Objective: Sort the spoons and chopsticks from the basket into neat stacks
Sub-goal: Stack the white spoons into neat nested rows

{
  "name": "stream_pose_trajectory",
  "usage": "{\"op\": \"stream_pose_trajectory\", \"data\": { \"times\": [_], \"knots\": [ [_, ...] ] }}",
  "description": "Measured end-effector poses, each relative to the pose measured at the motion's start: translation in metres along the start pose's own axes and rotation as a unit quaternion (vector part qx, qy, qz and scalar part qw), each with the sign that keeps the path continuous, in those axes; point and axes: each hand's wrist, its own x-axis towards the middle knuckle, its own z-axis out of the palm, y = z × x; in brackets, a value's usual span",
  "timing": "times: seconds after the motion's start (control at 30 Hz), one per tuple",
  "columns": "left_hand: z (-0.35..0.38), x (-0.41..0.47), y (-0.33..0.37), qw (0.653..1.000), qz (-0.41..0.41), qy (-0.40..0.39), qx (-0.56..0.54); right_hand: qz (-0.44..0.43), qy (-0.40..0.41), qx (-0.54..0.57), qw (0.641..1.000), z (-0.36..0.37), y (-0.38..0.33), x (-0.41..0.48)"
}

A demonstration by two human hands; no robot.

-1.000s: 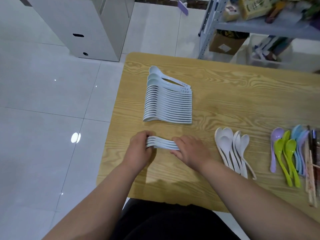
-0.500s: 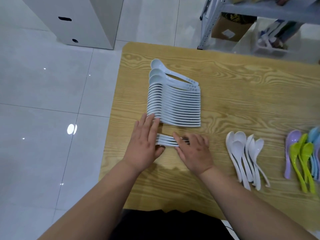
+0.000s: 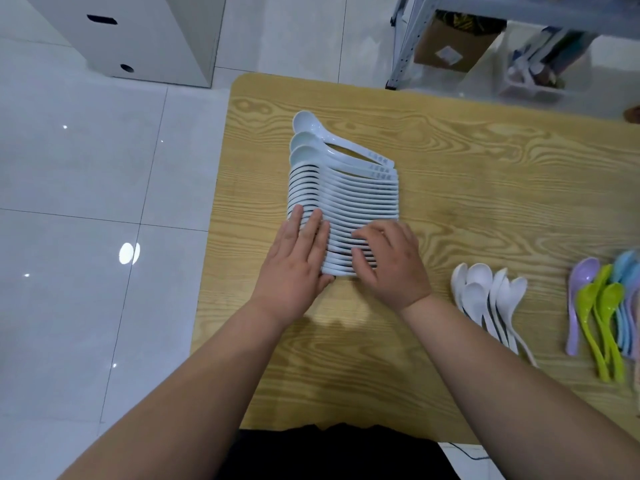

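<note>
A long row of pale blue soup spoons (image 3: 346, 192) lies nested on the wooden table (image 3: 485, 174), bowls to the left, handles to the right. My left hand (image 3: 298, 261) lies flat with straight fingers on the bowl ends at the near end of the row. My right hand (image 3: 389, 263) rests on the handle ends there, fingers bent over the nearest spoons. A small group of white spoons (image 3: 488, 303) lies to the right. Coloured spoons (image 3: 602, 313), purple, green and blue, lie at the right edge. No basket or chopsticks show.
The table's left edge runs close to the blue spoons, with tiled floor (image 3: 86, 202) beyond. A white cabinet (image 3: 138, 32) stands at the far left. A metal shelf (image 3: 408, 39) with a cardboard box (image 3: 450, 46) stands behind the table.
The small bundle of blue spoons between my hands has been pushed away from me and now joins the near end of the long row. Both hands moved forward with it.
</note>
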Motion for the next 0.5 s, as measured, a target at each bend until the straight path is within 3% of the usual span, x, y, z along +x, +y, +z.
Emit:
{"op": "stream_pose_trajectory", "data": {
  "times": [0.1,0.33,0.5],
  "knots": [
    [0.0,0.001,0.0,1.0,-0.007,-0.004,0.01,-0.005,-0.002,0.009,1.0,0.002,0.005,0.051],
    [-0.008,0.006,0.009,0.999,-0.023,-0.031,0.023,0.109,-0.253,0.0,0.961,0.017,0.005,0.177],
    [-0.011,0.012,0.014,0.997,-0.048,-0.055,0.023,0.156,-0.321,0.002,0.934,0.031,0.012,0.204]
  ]
}}
